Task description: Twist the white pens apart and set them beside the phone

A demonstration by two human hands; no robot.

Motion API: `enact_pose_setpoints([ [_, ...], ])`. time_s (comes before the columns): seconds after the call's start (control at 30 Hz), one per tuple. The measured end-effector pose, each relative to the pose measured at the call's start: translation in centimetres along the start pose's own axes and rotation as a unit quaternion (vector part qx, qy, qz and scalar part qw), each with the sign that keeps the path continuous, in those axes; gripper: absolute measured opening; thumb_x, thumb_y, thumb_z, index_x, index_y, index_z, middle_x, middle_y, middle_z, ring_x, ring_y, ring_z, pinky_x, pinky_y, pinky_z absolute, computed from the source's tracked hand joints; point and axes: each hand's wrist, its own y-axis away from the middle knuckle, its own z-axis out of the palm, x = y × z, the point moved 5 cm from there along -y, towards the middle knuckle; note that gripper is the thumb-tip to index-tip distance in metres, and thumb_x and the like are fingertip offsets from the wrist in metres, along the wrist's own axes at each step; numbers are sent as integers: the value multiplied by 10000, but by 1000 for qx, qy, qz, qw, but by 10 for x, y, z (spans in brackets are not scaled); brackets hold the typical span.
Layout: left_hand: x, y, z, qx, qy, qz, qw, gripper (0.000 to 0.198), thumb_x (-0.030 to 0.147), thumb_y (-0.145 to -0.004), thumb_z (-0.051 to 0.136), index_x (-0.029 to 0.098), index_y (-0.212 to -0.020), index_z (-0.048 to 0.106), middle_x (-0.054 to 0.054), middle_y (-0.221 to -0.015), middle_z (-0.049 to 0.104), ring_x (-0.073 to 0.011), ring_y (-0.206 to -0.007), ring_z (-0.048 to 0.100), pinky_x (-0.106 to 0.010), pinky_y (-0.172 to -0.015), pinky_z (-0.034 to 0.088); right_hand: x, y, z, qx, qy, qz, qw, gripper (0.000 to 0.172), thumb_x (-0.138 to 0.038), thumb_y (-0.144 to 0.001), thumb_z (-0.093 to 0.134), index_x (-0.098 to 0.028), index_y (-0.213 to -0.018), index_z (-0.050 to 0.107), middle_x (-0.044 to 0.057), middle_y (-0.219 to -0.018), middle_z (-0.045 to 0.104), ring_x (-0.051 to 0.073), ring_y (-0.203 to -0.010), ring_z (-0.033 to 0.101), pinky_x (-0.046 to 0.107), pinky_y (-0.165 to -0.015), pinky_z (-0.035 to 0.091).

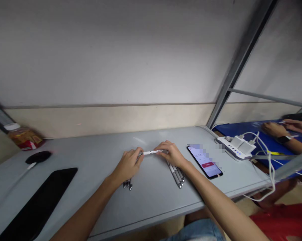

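Both my hands hold one white pen (149, 152) level above the grey desk. My left hand (128, 165) pinches its left end, and my right hand (172, 154) pinches the end with the metal-looking clip. Beneath my left hand, a few pens (127, 184) lie with only their grey tips showing. Several white-and-grey pens (176, 174) lie side by side under my right wrist, partly covered by it.
A lit phone (205, 162) lies right of my right arm, near a white power strip (235, 147) with plugs and cables. At left are a bottle (25, 136), a black round object (38, 157) and a black slab (40, 204). Another person's hands (275, 129) work at a blue table.
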Motion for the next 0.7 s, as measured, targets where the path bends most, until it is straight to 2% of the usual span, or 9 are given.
enact_pose_setpoints([
  [0.07, -1, 0, 1, -1, 5, 3, 1000, 251, 322, -965, 341, 203, -1004, 558, -25, -839, 632, -188, -800, 570, -358, -791, 406, -3, -1, -1, 7, -20, 13, 1000, 180, -296, -883, 601, -218, -997, 716, 73, -947, 713, 190, -877, 605, 333, -842, 415],
  [0.17, 0, 1, 0, -9, 2, 27, 1000, 277, 309, -976, 315, 202, -958, 570, -33, -869, 624, -191, -845, 553, -350, -791, 390, 2, 0, 0, 7, -62, 63, 996, 222, -364, -863, 618, -211, -985, 724, 69, -914, 710, 182, -819, 596, 289, -728, 423],
  [0.27, 4, 2, -3, -10, -5, 49, 999, 275, 300, -982, 311, 209, -986, 570, -35, -911, 626, -193, -900, 537, -343, -807, 373, 12, 4, 8, -28, -142, 142, 979, 327, -442, -900, 530, -186, -1010, 700, 33, -711, 663, 141, -627, 542, 247, -581, 386],
  [0.33, 6, 1, -5, -8, -6, 54, 998, 270, 293, -984, 312, 212, -995, 569, -33, -926, 628, -195, -916, 531, -338, -805, 364, 17, 5, 11, -50, -191, 180, 964, 395, -472, -937, 430, -168, -979, 678, -11, -564, 562, 113, -513, 455, 226, -510, 342],
  [0.4, 7, 1, -6, -4, -7, 50, 999, 259, 288, -982, 320, 211, -984, 568, -29, -919, 629, -196, -909, 530, -335, -799, 361, 16, 6, 10, -61, -222, 188, 955, 380, -481, -929, 440, -166, -961, 651, -36, -539, 502, 96, -485, 409, 210, -478, 311],
  [0.47, 6, 0, -7, 1, -8, 43, 999, 247, 288, -979, 331, 209, -980, 565, -27, -909, 629, -197, -895, 530, -333, -790, 361, 13, 6, 8, -71, -246, 178, 950, 328, -462, -858, 579, -180, -1024, 609, -44, -598, 519, 87, -508, 423, 195, -472, 307],
  [0.53, 6, 0, -6, 0, -6, 41, 999, 241, 291, -979, 335, 209, -989, 561, -26, -920, 631, -196, -898, 531, -334, -790, 360, 12, 6, 7, -87, -262, 177, 945, 367, -444, -809, 649, -184, -1057, 575, -37, -646, 558, 87, -530, 453, 189, -473, 317],
  [0.6, 6, 0, -5, -6, 0, 43, 999, 246, 290, -982, 326, 212, -1002, 558, -22, -943, 633, -194, -913, 531, -338, -800, 358, 15, 7, 9, -105, -259, 193, 941, 349, -493, -867, 550, -157, -954, 588, -14, -622, 578, 89, -502, 454, 197, -464, 327],
  [0.7, 6, 1, -4, -9, 3, 47, 999, 261, 293, -988, 308, 217, -1027, 554, -24, -966, 636, -196, -927, 527, -344, -811, 357, 20, 8, 12, -114, -231, 217, 941, 477, -551, -924, 385, -136, -830, 599, -2, -552, 553, 85, -441, 423, 209, -446, 335],
])
